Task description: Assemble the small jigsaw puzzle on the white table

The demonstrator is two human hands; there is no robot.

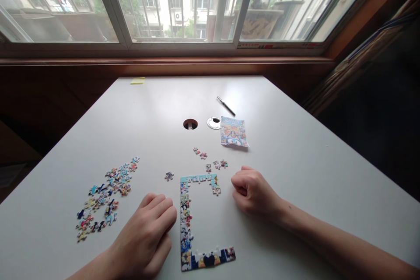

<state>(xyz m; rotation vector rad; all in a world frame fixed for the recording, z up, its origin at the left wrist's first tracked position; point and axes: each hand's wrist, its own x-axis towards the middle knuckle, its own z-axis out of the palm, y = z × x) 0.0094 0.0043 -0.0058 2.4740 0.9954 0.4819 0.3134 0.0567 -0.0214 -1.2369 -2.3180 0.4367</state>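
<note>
A partly joined puzzle frame (185, 218) lies on the white table (295, 153), with its left side, part of the top and part of the bottom assembled. My left hand (146, 236) rests on the table just left of the frame, fingers curled loosely with nothing visible in them. My right hand (254, 192) rests right of the frame's top edge in a loose fist, and I see nothing in it. A few loose pieces (216, 165) lie just above the frame. One single piece (169, 176) sits to its upper left.
A heap of several loose pieces (106, 194) spreads at the left. A small picture card (233, 132), a metal grommet cap (214, 123), a cable hole (190, 124) and a pen (225, 106) lie farther back. A yellow notepad (138, 81) sits at the far edge under the window.
</note>
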